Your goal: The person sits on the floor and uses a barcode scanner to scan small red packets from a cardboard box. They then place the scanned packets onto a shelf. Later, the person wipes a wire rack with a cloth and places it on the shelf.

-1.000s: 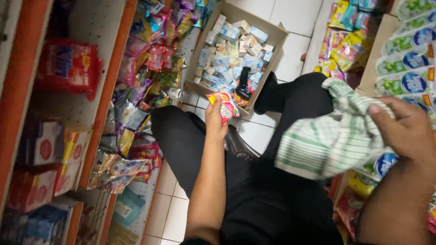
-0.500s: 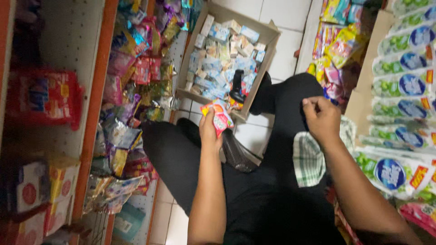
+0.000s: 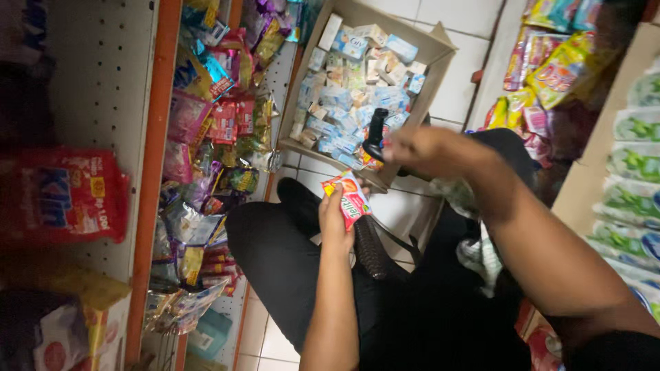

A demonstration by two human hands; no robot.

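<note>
a small red and yellow snack packet [image 3: 349, 198] sits upright, pinched in the left hand [image 3: 335, 218] above the lap, while the right hand [image 3: 430, 149] reaches apart toward the cardboard box [image 3: 426, 82] of small cartons on the tiled floor [image 3: 460, 82], its grip too blurred to tell.

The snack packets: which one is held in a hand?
The small red and yellow packet, pinched upright in the left hand above the lap. All the other packets hang or lie on the shelves.
</note>
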